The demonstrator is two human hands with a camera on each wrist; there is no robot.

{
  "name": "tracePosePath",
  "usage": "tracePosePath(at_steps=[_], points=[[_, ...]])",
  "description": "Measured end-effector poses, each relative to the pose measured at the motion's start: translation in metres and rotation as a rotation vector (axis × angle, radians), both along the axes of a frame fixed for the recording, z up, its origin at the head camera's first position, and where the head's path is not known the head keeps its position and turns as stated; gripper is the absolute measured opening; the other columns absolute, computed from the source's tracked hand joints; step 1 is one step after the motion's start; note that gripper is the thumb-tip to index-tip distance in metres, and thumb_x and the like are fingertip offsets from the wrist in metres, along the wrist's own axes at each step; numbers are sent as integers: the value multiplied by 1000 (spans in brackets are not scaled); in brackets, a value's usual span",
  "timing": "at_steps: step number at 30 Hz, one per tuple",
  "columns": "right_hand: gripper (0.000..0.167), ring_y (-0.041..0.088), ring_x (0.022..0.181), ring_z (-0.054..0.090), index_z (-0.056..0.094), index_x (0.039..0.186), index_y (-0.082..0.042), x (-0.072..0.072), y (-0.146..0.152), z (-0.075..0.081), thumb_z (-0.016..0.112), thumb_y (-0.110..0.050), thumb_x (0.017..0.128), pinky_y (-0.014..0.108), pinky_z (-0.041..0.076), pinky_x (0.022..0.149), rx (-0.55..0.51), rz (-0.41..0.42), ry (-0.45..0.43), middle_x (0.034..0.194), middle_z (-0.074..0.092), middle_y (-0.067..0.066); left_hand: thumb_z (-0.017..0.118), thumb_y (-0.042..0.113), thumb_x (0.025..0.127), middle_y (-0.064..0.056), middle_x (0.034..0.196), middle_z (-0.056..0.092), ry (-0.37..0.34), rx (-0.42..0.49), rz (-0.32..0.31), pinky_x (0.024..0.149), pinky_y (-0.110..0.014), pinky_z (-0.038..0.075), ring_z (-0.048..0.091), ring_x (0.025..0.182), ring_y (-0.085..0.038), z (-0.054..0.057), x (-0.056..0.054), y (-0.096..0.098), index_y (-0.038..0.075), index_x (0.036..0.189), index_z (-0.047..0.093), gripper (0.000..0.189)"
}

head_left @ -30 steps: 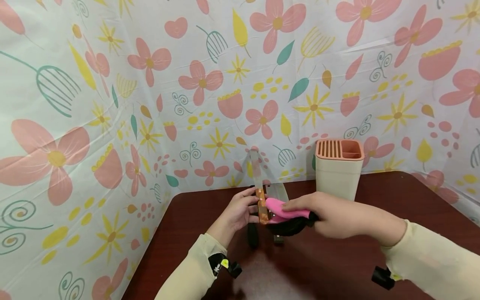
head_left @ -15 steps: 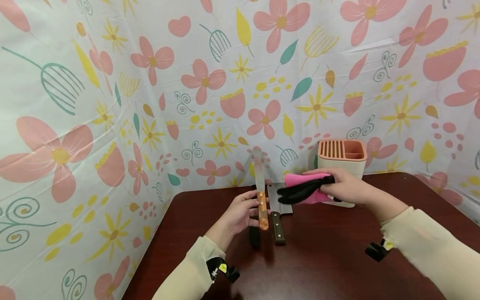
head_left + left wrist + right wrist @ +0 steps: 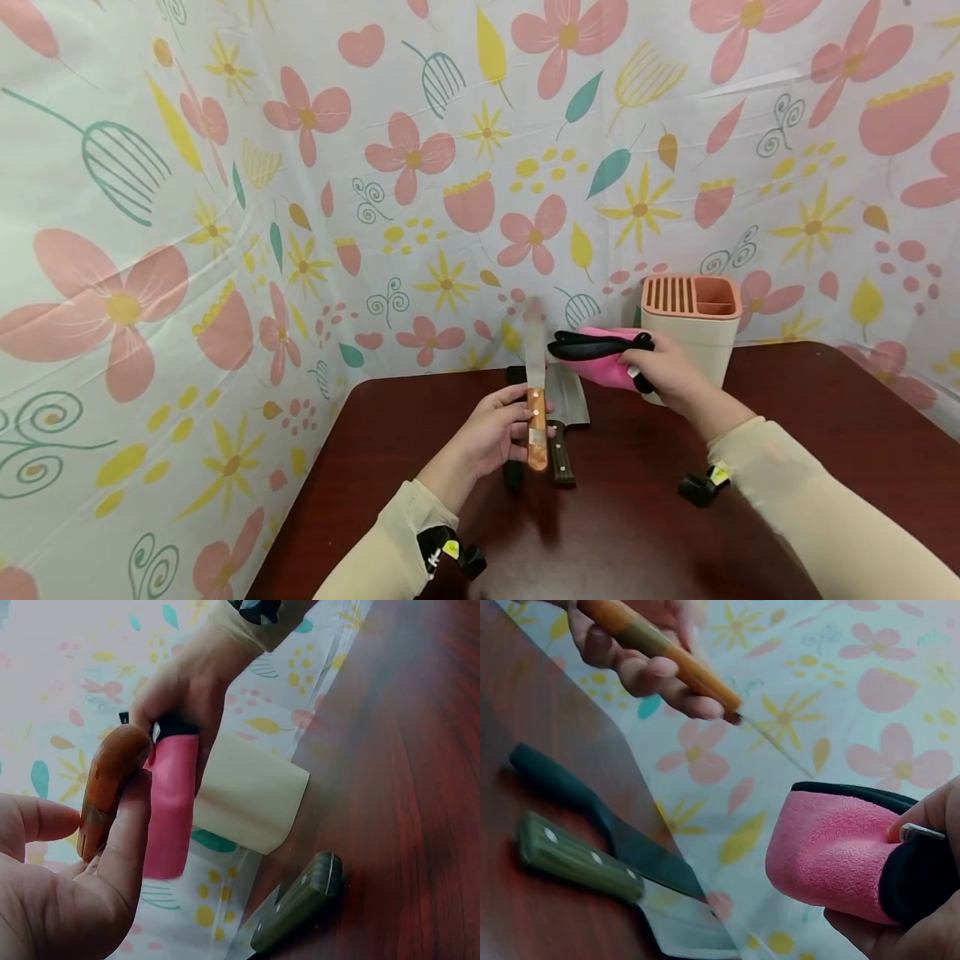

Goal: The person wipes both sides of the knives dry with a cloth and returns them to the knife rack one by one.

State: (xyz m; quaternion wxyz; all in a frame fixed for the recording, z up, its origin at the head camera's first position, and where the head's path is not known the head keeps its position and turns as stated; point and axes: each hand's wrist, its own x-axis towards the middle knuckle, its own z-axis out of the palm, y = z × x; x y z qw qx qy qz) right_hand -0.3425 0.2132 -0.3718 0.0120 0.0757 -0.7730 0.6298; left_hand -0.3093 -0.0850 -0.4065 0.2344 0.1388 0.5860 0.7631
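My left hand [image 3: 491,433] holds a knife by its orange-brown wooden handle [image 3: 537,433], with the pale blade pointing up and away. In the left wrist view, the thumb and fingers are around that handle [image 3: 109,787]. My right hand [image 3: 671,367] grips a folded, fuzzy pink cloth [image 3: 600,373] with black parts. In the right wrist view, the blade runs toward the black edge of the cloth [image 3: 825,847]; whether they touch, I cannot tell. Beneath the left hand, a cleaver with a dark riveted handle [image 3: 561,457] and a black-handled knife [image 3: 513,477] lie on the table.
A cream knife holder [image 3: 693,350] with a slotted orange top stands at the table's back right, partly behind the right hand. The dark red table [image 3: 637,517] meets a floral curtain [image 3: 450,208] at its back and left.
The right hand with the cloth has moved away from the knife handle, right and upward, baring the cleaver. The knife in the left hand has shifted slightly right.
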Motion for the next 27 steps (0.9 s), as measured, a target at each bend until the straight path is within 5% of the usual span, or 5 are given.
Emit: tracePosePath(at_steps=[8,13,21,27], points=[[45,7,76,56,53,132,10,6,-30,-13,65,-8,94,22,51,68,-78,40,-56,98,58,-3,48,6,104,-4,125,70,39,-38,-34,68,-42,63,75,91,-19,-4,4,9,13,153,45,49],[60,4,85,57,46,148,8,12,-39,-16,64,-2,91,20,51,70,-205,54,-81,113,62,-5,52,11,107,-5,124,71,71,-113,-31,76,-49,64,76,92,-20,-11,4,11,20,153,48,47],[68,3,77,58,43,152,6,17,-48,-18,63,4,86,20,51,66,-326,44,-97,107,66,-15,59,12,104,-19,124,72,66,-188,122,79,-52,63,78,91,-26,-18,7,12,14,151,52,48],[66,2,78,58,46,151,3,23,-53,-19,64,2,87,20,52,66,-274,24,-67,113,68,-10,70,13,95,-13,117,74,89,-255,143,78,-47,64,75,88,-20,-15,9,15,16,147,58,53]])
